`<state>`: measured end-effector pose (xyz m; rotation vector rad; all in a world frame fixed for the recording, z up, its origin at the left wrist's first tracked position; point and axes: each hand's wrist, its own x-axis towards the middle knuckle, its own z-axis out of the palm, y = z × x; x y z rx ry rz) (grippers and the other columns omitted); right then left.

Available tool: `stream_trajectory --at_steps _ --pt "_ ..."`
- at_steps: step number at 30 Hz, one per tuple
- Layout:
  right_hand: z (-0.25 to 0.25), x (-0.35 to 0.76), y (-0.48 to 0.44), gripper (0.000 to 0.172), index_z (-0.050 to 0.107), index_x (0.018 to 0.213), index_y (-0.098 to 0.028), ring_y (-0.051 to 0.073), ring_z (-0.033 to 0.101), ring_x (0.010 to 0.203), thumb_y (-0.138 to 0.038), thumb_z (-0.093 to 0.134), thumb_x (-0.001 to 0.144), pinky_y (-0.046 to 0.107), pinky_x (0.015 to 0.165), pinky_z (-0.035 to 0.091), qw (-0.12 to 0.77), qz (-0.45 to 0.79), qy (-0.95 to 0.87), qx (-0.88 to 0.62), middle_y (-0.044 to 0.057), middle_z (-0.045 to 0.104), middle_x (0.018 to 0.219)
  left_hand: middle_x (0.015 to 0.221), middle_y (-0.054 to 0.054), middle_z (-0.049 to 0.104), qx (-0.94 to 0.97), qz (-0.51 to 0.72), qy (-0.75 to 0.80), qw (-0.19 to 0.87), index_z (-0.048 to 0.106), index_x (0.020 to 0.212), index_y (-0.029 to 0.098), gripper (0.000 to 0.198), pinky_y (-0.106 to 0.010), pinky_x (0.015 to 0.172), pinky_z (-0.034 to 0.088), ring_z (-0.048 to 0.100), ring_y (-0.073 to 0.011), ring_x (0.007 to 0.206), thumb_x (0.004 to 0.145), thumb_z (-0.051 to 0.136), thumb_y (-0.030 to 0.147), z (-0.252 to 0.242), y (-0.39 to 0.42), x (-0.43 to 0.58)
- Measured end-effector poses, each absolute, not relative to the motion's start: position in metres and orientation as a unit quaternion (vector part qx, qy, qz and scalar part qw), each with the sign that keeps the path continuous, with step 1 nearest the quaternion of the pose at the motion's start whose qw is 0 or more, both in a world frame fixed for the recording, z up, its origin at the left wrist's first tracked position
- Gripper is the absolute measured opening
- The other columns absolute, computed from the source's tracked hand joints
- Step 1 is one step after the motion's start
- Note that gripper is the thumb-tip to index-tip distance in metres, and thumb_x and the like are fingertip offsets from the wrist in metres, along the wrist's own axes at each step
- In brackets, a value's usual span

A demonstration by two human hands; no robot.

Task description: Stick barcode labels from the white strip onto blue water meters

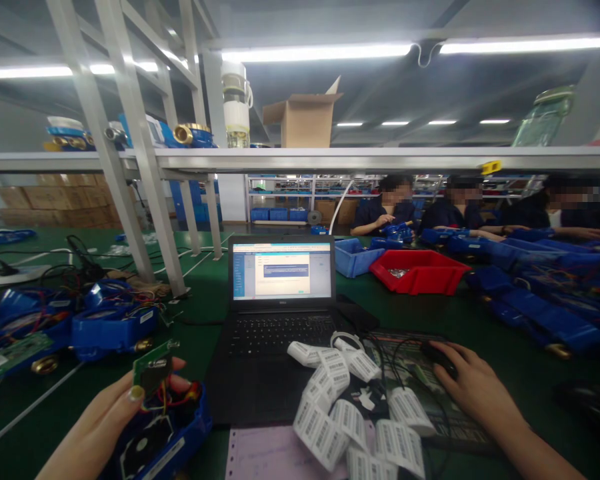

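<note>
My left hand (115, 417) pinches a green circuit board (153, 367) tilted up above an open blue meter housing (167, 450). Red, yellow and black wires run from the board down into that housing. Over on the right, my right hand (467, 380) rests on a black computer mouse (439, 360), fingers curved over it. Between the hands stands an open laptop (280, 333) with a lit screen showing a form window. A curling strip of white barcode labels (325, 400) lies across its right front corner and the pink sheet (257, 453) below.
Several blue meter housings (113, 327) with wires crowd the left; more blue housings (535, 313) line the right. A red bin (420, 270) of small metal parts and a blue bin (355, 257) sit behind the laptop. A shelf (380, 160) crosses above. Several co-workers (387, 207) sit beyond.
</note>
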<state>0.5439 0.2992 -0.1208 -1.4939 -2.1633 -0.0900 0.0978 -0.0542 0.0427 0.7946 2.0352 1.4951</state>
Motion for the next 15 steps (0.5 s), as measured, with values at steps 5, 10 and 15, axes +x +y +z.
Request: stream_trajectory --at_steps 5,10,15 --pt "-0.1168 0.5423 0.2969 0.063 0.058 0.127 -0.018 0.032 0.054 0.107 -0.052 0.029 0.083 0.047 0.097 0.045 0.241 -0.016 -0.792 -0.561 0.015 0.05 0.123 0.121 -0.003 0.062 0.278 0.552 0.748 0.24 0.065 0.104 0.027 0.07 -0.055 0.108 0.032 0.039 -0.0388 0.128 0.06 0.055 0.08 0.045 -0.0531 0.101" --pt "-0.1117 0.5399 0.2931 0.064 0.058 0.128 -0.017 0.032 0.053 0.108 -0.052 0.029 0.082 0.047 0.097 0.045 0.233 -0.01 -0.789 -0.568 0.015 0.05 0.123 0.121 0.0 0.063 0.28 0.557 0.746 0.233 0.067 0.099 0.029 0.068 -0.053 0.106 0.035 0.041 -0.0385 0.125 0.057 0.055 0.082 0.047 -0.0523 0.1043" --pt "-0.1137 0.5408 0.2937 0.063 0.06 0.125 -0.017 0.033 0.054 0.106 -0.052 0.029 0.083 0.048 0.093 0.047 0.237 -0.027 -0.79 -0.565 0.016 0.051 0.122 0.116 0.003 0.065 0.288 0.558 0.745 0.228 0.067 0.097 0.033 0.061 -0.05 0.101 0.041 0.044 -0.0374 0.123 0.058 0.057 0.079 0.0452 -0.0541 0.1045"
